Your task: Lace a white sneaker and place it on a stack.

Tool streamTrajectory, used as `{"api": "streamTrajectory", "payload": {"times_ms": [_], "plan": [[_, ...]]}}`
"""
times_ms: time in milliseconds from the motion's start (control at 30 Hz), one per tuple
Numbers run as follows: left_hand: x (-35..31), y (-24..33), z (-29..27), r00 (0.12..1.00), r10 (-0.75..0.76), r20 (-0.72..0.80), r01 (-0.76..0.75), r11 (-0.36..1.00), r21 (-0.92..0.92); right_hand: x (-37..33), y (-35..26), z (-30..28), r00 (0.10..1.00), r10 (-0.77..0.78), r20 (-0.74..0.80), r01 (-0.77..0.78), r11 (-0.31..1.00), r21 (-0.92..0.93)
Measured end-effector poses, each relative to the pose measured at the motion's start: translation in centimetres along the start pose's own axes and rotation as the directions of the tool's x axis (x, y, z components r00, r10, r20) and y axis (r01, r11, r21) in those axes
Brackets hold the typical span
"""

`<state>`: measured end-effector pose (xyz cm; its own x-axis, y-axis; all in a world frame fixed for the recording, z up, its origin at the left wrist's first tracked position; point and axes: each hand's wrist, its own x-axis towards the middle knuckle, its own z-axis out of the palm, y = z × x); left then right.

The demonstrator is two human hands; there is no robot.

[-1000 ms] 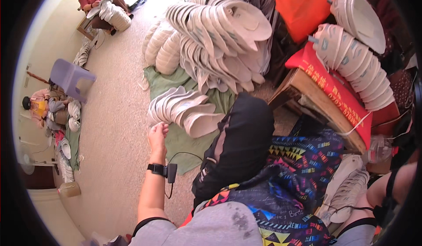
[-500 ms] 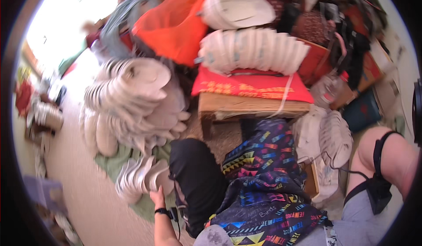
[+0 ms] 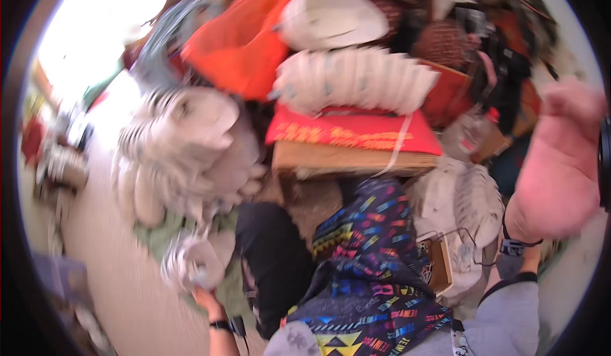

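Note:
My left hand, a dark band at its wrist, is closed on the lower edge of a small bundle of white curved pieces. This bundle rests on a green cloth at the lower left, and one piece shows as a round loop. Raised at the far right is my right hand, large and smeared by motion, with its fingers foreshortened; whether it holds anything does not show. A patterned dark apron covers my lap.
Tall nested stacks of white pieces stand at left. More white pieces lie on a red cloth over a wooden stool. An open box and white stacks sit at right. Bags pile up behind.
My right hand has risen into view at the far right. My left hand has shifted slightly left and down, and the small bundle's front piece has turned to show a round loop.

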<state>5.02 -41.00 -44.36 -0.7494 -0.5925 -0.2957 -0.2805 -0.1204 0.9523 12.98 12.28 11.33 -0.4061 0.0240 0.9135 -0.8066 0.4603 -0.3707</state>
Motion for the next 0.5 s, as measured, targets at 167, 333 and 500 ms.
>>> {"api": "streamTrajectory", "payload": {"times_ms": [167,333,500], "plan": [[-4.9,16.8,4.7,0.973,0.081,0.214,0.005,0.927,-0.375,-8.4,6.5,2.1,0.675,0.724,0.144,-0.720,0.689,-0.085],[-10.2,28.7,8.0,0.801,0.106,0.589,0.280,0.803,-0.526,-12.6,8.7,4.1,0.533,0.743,0.403,-0.817,0.576,0.019],[-15.7,35.7,12.4,0.495,0.240,0.835,0.356,0.821,-0.446,-13.5,7.8,4.7,0.535,0.687,0.491,-0.797,0.604,0.023]]}}
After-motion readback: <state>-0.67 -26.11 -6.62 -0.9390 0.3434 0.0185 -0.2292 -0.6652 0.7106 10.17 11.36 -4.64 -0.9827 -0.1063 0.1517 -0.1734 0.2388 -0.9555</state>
